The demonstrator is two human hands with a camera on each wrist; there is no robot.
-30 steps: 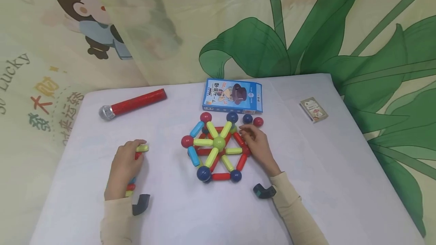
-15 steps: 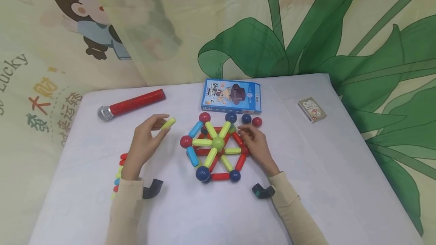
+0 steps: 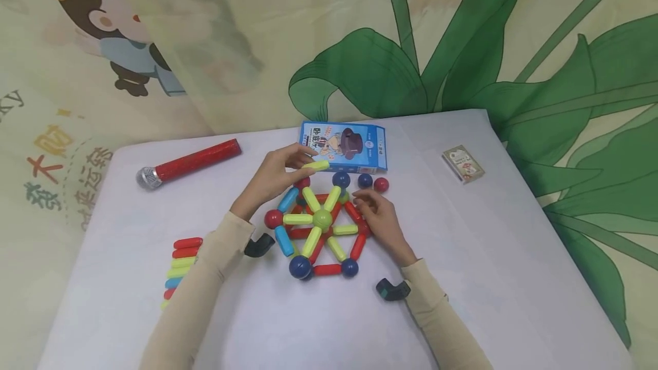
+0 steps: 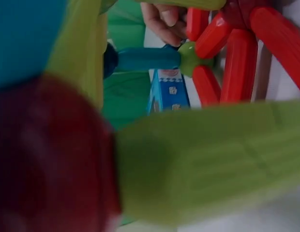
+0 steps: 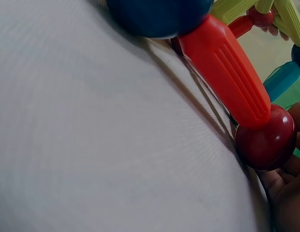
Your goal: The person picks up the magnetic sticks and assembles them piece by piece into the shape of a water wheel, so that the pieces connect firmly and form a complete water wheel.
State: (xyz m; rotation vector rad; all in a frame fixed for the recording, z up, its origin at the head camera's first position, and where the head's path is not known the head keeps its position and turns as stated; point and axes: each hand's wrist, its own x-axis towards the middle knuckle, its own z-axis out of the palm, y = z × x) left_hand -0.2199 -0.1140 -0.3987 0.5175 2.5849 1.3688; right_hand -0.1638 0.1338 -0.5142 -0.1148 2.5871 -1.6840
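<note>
My left hand (image 3: 275, 176) pinches a yellow-green magnetic stick (image 3: 320, 165) above the far-left corner of a ball-and-stick structure (image 3: 322, 220). The structure has red, blue and yellow-green sticks joined by coloured balls, with a green ball at its top centre. My right hand (image 3: 382, 218) is at its right side, with bent fingers holding the red corner ball (image 5: 266, 137) in the right wrist view. Part of that ball is hidden by the hand in the head view. A dark red ball (image 4: 48, 159) and a yellow-green stick (image 4: 208, 159) loom blurred in the left wrist view.
Several loose sticks (image 3: 181, 263) lie in a column at left, partly behind the left sleeve. A loose blue ball (image 3: 365, 181) and red ball (image 3: 381, 185) sit behind the structure, near a blue box (image 3: 354, 147). A red microphone (image 3: 190, 164) and a small card box (image 3: 464, 164) lie farther out.
My left hand has lifted the yellow-green stick from the column at left and carried it right and away, over the structure's far-left corner. My right hand has stayed at the structure's right side.
</note>
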